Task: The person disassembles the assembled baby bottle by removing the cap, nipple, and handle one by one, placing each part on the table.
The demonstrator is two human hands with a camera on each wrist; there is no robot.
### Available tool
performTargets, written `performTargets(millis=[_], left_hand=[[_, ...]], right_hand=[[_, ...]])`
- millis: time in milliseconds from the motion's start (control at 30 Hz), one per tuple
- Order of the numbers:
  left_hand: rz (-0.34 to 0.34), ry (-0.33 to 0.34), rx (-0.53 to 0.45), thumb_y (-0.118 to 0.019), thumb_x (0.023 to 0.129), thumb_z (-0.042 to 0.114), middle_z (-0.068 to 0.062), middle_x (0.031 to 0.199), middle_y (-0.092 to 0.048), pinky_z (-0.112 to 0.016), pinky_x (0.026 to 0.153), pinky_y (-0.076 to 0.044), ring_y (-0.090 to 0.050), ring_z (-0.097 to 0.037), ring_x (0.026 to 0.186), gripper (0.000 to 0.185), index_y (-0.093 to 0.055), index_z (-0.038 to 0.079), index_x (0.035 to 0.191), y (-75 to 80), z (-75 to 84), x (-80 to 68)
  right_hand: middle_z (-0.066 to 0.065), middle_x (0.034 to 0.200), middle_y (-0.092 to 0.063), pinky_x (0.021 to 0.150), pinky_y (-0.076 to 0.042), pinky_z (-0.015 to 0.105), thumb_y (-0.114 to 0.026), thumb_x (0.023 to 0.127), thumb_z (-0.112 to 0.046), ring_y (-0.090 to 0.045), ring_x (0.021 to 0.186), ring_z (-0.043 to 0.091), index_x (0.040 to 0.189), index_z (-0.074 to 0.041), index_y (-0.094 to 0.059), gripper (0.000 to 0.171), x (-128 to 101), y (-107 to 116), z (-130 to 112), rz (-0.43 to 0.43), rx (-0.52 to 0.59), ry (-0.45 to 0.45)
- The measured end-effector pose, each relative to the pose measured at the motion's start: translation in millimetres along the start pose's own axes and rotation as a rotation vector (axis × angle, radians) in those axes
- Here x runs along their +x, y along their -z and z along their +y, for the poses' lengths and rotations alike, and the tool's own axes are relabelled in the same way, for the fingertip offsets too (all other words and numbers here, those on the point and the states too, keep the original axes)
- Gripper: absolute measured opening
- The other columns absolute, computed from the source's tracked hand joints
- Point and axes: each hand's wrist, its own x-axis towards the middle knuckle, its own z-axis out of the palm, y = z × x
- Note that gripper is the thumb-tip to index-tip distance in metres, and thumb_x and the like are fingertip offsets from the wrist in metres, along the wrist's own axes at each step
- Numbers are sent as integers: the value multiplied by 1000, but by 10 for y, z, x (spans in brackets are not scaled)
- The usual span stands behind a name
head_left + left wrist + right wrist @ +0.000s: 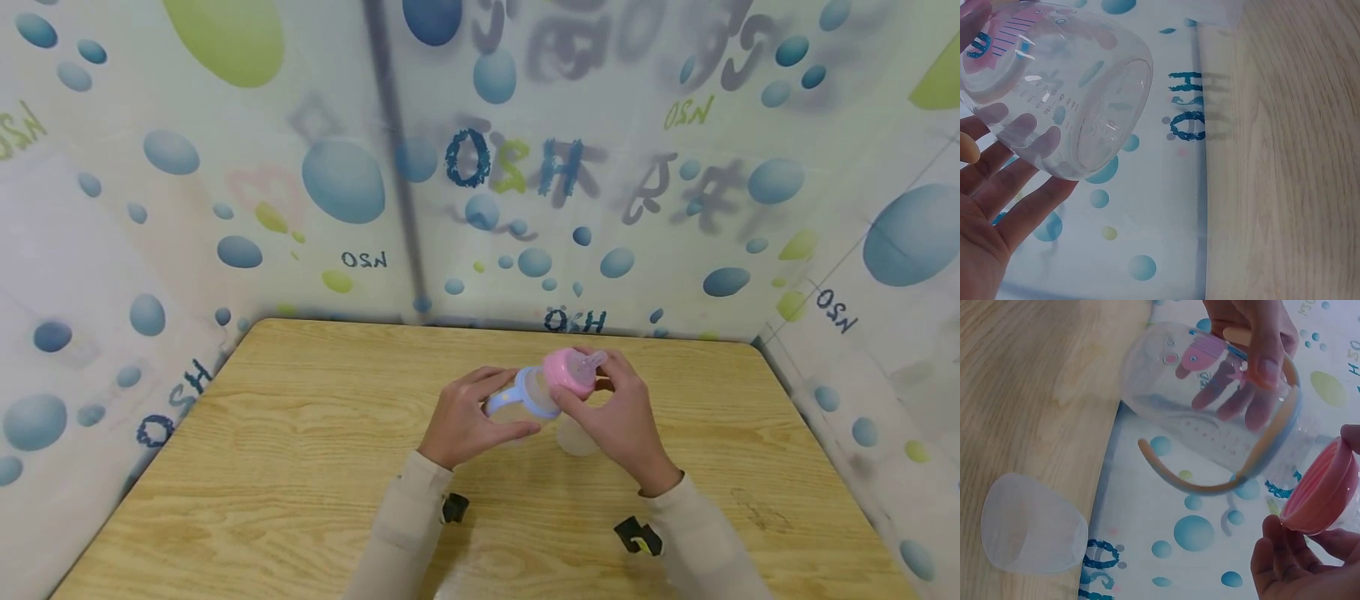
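Observation:
A clear baby bottle (517,400) with blue handles is held tilted above the table in my left hand (468,417), whose fingers curl round its body (1054,87). My right hand (611,408) pinches the pink screw collar with its teat (573,371) just off the bottle's neck. In the right wrist view the bottle (1210,412) and its handle ring (1260,450) sit apart from the pink collar (1322,490). A clear dome cap (1029,525) lies on the table below my hands, seen faintly in the head view (577,435).
The wooden table (300,467) is walled on three sides by a bubble-printed plastic sheet (345,183). Black wrist straps (637,537) show on both beige sleeves.

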Motion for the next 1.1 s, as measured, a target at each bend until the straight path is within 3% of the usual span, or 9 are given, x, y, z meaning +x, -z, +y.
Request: performTargets(millis=[200, 500, 800, 1100], left_hand=[[13, 5, -26, -93, 66, 43, -4, 111, -71, -23, 65, -53, -66, -13, 84, 67, -73, 8, 120, 3, -6, -2], [9, 6, -33, -93, 66, 42, -4, 112, -71, -23, 65, -53, -65, -13, 85, 67, -73, 9, 121, 1, -9, -13], [7, 1, -44, -93, 66, 42, -3, 112, -71, -23, 65, -53, -65, -12, 86, 67, -72, 10, 121, -13, -17, -16], [-1, 11, -39, -93, 67, 41, -4, 114, -70, -23, 65, -53, -65, -13, 86, 68, -72, 11, 123, -20, -12, -5]], right_hand=[[11, 113, -61, 77, -48, 18, -82, 82, -10, -57, 93, 18, 126, 0, -64, 49, 33, 109, 71, 47, -31, -17], [12, 114, -61, 75, -46, 27, -82, 82, -15, -54, 92, 19, 127, 1, -63, 51, 7, 210, 206, 76, -119, -88], [18, 113, -59, 74, -46, 36, -81, 84, -24, -53, 93, 26, 130, 4, -60, 59, -103, 235, 435, 6, -203, -202], [22, 120, -55, 89, -49, 51, -78, 87, -30, -54, 104, 35, 135, 6, -54, 65, -182, 290, 649, -68, -225, -329]])
